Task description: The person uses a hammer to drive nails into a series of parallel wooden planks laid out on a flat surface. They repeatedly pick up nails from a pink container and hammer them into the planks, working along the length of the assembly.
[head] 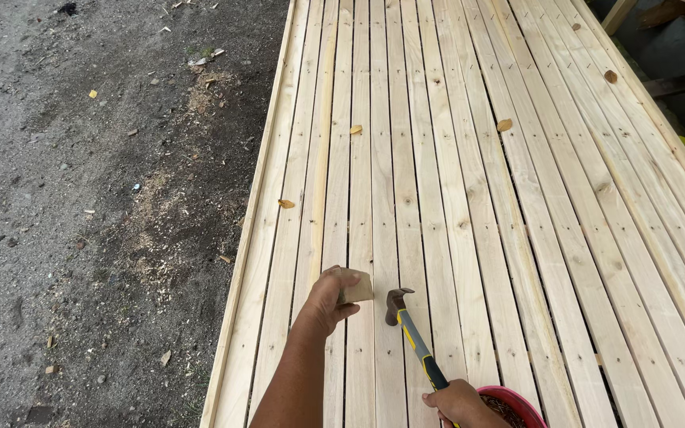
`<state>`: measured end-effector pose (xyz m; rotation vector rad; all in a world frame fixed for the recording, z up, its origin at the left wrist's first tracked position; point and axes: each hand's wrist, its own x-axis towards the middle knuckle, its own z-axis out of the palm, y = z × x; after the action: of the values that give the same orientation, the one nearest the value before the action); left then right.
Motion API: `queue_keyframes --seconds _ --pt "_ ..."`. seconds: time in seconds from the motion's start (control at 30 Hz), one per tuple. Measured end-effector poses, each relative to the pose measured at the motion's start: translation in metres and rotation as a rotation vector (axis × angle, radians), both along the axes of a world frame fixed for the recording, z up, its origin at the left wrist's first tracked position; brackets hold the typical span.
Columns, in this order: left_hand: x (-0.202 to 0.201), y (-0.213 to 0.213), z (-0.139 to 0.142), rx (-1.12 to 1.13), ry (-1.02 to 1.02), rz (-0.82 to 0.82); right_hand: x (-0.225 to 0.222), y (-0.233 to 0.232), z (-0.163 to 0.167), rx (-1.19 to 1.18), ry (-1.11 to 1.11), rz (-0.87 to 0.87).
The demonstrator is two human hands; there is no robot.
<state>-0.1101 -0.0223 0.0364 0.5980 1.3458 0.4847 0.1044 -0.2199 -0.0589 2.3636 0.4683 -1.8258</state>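
At the bottom right, a red bowl (526, 401) is holding small dark bits, too blurred to identify. The left hand (328, 301) is gripping a wooden block (356, 287); the right hand (457, 402) is clutching a hammer (410, 331) over the slatted wooden panel (469, 182).

Loads of open room on the slatted wood surface (469, 158): ahead of both hands it's bare boards all the way up, with only a few dry leaves (504, 124) lying flat, nothing that would block a hand. Down near the bottom it gets tighter. The left hand (328, 301) with its small wood block (356, 287) sits just beside the hammer (410, 329), only a narrow gap between them. A red bowl (521, 400) crowds the right hand (457, 400) at the bottom edge. Left of the surface the dirt ground (81, 198) is open too, just sawdust and scraps. Timber pieces (675, 47) crowd the far right corner.
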Motion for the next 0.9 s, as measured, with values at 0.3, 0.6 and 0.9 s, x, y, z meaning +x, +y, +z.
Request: queue_keyframes --seconds 0.3,0.6,0.9 --pt "0.036 -0.022 -0.052 0.772 0.646 -0.247 -0.002 0.001 -0.006 0.029 -0.057 0.033" --pt "0.069 0.020 -0.011 0.427 0.457 -0.315 0.024 0.007 0.009 0.369 -0.320 0.235" --pt "0.063 0.013 -0.033 0.590 0.503 -0.273 0.029 -0.003 0.006 0.350 -0.283 0.272"
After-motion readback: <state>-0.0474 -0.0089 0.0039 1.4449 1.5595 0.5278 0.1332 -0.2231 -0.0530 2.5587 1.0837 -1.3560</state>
